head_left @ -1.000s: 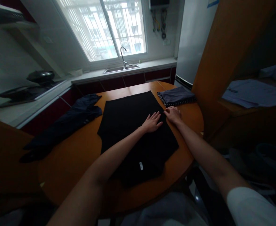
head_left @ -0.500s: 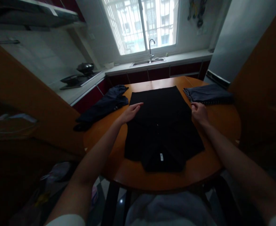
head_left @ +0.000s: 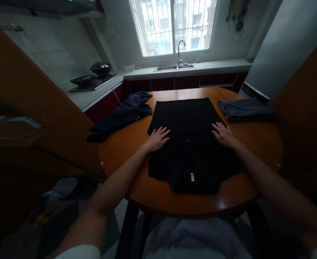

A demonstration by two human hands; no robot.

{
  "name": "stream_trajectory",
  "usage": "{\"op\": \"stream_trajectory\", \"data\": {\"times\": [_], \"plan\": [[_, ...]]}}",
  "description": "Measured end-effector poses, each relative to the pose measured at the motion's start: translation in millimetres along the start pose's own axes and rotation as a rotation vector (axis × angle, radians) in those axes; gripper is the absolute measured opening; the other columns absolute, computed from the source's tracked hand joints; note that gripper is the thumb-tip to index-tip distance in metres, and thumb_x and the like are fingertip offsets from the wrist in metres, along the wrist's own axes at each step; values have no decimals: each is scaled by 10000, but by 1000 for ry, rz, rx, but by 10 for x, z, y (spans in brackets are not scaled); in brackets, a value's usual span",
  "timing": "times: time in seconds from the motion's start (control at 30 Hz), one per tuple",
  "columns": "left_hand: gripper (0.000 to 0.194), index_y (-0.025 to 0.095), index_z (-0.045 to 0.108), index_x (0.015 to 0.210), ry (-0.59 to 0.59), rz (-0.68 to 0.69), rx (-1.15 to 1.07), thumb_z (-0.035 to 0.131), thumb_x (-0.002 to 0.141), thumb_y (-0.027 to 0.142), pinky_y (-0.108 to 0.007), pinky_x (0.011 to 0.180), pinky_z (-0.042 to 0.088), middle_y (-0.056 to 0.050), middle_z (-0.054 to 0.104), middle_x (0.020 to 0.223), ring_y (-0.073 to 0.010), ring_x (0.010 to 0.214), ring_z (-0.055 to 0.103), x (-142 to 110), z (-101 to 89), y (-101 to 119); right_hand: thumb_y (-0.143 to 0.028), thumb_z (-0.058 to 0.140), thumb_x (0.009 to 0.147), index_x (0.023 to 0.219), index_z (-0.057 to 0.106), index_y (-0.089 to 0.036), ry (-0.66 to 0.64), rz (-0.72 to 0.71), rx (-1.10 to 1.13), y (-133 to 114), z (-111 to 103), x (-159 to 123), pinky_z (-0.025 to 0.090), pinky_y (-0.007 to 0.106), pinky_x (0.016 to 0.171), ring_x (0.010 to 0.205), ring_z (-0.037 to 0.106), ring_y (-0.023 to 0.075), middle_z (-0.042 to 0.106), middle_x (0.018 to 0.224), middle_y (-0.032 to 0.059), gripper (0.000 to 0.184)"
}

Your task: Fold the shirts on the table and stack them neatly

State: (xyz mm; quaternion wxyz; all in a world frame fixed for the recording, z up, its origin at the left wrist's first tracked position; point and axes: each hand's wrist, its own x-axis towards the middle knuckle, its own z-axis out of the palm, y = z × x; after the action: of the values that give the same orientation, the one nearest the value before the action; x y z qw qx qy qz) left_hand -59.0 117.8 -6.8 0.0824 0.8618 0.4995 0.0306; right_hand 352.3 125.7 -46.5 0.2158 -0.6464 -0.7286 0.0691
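A black collared shirt (head_left: 187, 118) lies spread flat on the wooden table, its collar and white label towards me. Small buttons show down its middle. My left hand (head_left: 158, 139) rests on the shirt's left edge, palm down, with fingers spread. On the opposite edge lies my right hand (head_left: 223, 135), also flat with its fingers apart. Neither hand grips the cloth.
The round-edged wooden table (head_left: 126, 151) carries dark blue clothing (head_left: 123, 113) at the left and a folded dark grey garment (head_left: 246, 109) at the right. Beyond it are a counter with a sink (head_left: 174, 67), and a stove with a wok (head_left: 100, 68) at the left.
Both hands have come down flat onto the shirt, nearer to me. My right hand's curled fingers have spread out. The camera view has shifted slightly.
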Motion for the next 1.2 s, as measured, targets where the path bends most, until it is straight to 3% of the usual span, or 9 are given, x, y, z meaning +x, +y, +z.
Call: {"op": "stream_trajectory", "data": {"times": [0.17,0.23,0.37,0.47,0.7,0.9,1.1,1.2], "plan": [[615,254,337,1587,22,9,19,267,1041,528,-603,1228,112,-74,222,1684,-308,1564,130,61,25,-72,-319,513,955,1279,682,-176,198,-74,181,21,-308,-6,358,474,1158,1374,488,268,583,1433,146,392],[620,247,344,1585,21,15,28,258,1040,530,-611,1226,123,-73,226,1682,-315,1563,134,89,44,-102,-305,561,932,1179,730,-190,205,-128,223,-17,-392,-36,403,444,1115,1273,562,259,649,1319,128,321],[617,256,347,1585,38,7,46,260,1038,529,-609,1226,144,-64,235,1679,-312,1561,147,120,70,-137,-339,649,895,995,767,-210,20,-274,267,-171,-408,-108,473,397,983,1048,634,239,716,1043,78,201],[610,269,343,1586,40,4,72,270,1035,522,-609,1222,168,-53,245,1676,-312,1557,164,121,66,-135,-353,674,880,956,760,-210,-141,-316,289,-270,-368,-131,498,345,866,916,641,209,699,960,53,183],[608,268,350,1584,30,-4,63,271,1034,517,-621,1220,161,-59,241,1676,-320,1556,166,114,46,-111,-248,629,918,1077,750,-256,-107,-453,155,-355,-346,-92,385,419,1026,1150,558,243,681,1194,64,201],[595,285,356,1581,31,-3,45,281,1034,507,-621,1219,159,-55,251,1672,-320,1555,172,123,48,-125,-264,628,926,1023,755,-274,-240,-467,65,-439,-364,76,346,458,1013,1130,564,262,689,1134,59,161],[598,266,356,1580,29,-6,40,254,1042,507,-615,1222,149,-70,240,1677,-310,1558,164,92,27,-110,-246,741,835,933,727,-259,-467,-442,38,-557,-483,311,360,449,974,1099,582,271,703,1047,35,99],[597,290,338,1586,19,-7,29,257,1042,523,-597,1230,138,-49,235,1681,-295,1561,156,80,26,-112,-237,736,836,920,712,-253,-498,-433,23,-581,-482,339,363,451,963,1069,579,268,700,991,29,89]]}}
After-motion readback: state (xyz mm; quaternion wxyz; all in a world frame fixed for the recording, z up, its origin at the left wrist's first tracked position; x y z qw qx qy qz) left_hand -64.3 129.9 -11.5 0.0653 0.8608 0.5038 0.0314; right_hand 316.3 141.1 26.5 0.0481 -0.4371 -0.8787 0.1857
